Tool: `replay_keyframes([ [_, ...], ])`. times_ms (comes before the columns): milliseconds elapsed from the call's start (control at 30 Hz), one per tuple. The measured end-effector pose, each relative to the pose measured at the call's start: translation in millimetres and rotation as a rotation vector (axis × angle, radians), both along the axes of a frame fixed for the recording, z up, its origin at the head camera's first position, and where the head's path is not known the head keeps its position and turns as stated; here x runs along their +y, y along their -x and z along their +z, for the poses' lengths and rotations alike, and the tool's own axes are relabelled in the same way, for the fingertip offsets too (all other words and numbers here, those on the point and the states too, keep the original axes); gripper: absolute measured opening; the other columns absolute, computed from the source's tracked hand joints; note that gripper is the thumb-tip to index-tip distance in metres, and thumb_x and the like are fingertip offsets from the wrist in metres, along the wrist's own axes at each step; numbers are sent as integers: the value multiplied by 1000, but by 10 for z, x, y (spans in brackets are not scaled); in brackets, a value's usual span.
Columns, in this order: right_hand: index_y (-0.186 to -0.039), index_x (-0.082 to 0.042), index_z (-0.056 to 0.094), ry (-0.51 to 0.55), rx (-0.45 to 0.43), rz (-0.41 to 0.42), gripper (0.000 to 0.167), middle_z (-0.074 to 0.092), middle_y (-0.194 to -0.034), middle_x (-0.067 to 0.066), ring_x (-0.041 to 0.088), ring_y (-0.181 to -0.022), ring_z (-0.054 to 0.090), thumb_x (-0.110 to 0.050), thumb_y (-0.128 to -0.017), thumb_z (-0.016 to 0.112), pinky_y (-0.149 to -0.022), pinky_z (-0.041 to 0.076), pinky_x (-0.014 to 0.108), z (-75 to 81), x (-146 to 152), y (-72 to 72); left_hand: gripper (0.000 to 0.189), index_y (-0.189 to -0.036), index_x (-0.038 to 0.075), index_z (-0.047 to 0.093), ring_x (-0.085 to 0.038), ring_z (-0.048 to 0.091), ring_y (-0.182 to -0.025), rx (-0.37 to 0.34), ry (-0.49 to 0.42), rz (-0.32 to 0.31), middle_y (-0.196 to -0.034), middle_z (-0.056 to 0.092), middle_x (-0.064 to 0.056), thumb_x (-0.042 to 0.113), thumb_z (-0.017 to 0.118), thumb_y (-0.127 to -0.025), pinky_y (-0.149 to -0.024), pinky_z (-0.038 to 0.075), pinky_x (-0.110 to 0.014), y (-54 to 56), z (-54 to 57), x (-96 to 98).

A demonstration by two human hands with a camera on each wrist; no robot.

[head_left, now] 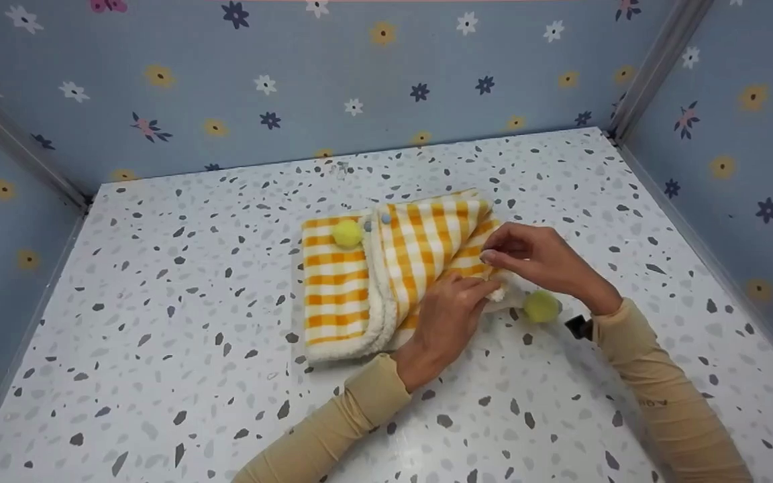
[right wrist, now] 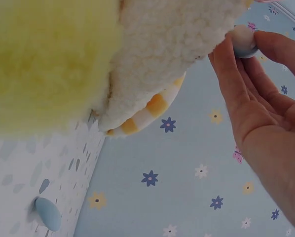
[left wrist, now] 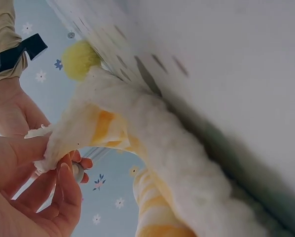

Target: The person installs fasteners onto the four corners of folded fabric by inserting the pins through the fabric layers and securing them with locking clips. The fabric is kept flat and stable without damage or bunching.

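A yellow-and-white checked blanket [head_left: 336, 295] with a white fleece lining lies folded on the table. My left hand [head_left: 450, 312] pinches its fleece edge [left wrist: 54, 143] at the right side, lifting it into an arch in the left wrist view. My right hand [head_left: 537, 258] is just beyond that edge, pinching a small rounded blue-and-white knob [right wrist: 243, 42] between thumb and fingers. A blue button-like piece [head_left: 385, 219] sits on the blanket's upper fold. One yellow pompom [head_left: 347, 234] lies on the left part, another pompom [head_left: 541, 306] beside the right edge.
The speckled white table [head_left: 158, 322] is enclosed by flower-print panels [head_left: 333, 74] at the back and sides. A small blue oval piece [right wrist: 49, 214] shows on the tabletop in the right wrist view. A black strap mount [head_left: 580, 327] is on the right wrist.
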State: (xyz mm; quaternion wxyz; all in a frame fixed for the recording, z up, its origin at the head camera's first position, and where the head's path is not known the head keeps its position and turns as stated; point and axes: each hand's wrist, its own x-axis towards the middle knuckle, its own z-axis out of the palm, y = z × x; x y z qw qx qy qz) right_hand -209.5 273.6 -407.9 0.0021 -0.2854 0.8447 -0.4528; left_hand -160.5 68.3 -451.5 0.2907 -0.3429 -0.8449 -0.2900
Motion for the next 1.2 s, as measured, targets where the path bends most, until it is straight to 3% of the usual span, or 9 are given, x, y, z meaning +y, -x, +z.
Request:
replay_keyframes([
  [200,-111,-4,71,12,-19,65,15,72,-107,3,20,-102,73,-12,-99,70,-85,58,28,-14,-15,-1,18,-110,17,81,-17,67,-84,4,-15,12,-96,78,4,11,72,-96,-71,52,-27,2,1,-4],
  [633,-110,-8,72,5,-27,98,12,72,-106,4,21,-100,73,-12,-98,70,-83,59,29,-16,-47,-19,16,-106,17,80,-18,67,-83,10,-20,38,-92,76,3,8,72,-96,-72,54,-28,7,6,-10],
  [833,-111,-6,71,-1,-23,142,14,71,-107,6,24,-101,73,-4,-97,70,-85,58,29,-11,-34,-31,7,-103,10,70,-21,67,-80,-72,-64,38,-90,74,-3,6,69,-97,-66,54,-31,-6,34,-33],
  [1000,-110,-8,71,-8,-20,189,14,71,-107,5,23,-101,73,-3,-98,68,-85,59,29,-12,-34,-29,10,-104,7,61,-23,64,-72,-132,-94,41,-83,66,-7,9,68,-99,-58,51,-32,-3,65,-51],
  [1200,-108,-10,69,-86,-7,122,8,71,-104,1,17,-98,71,-14,-102,64,-87,56,28,6,9,-17,21,-100,8,54,-20,60,-63,-132,-89,56,-73,57,-5,17,72,-98,-53,47,-29,28,72,-70],
])
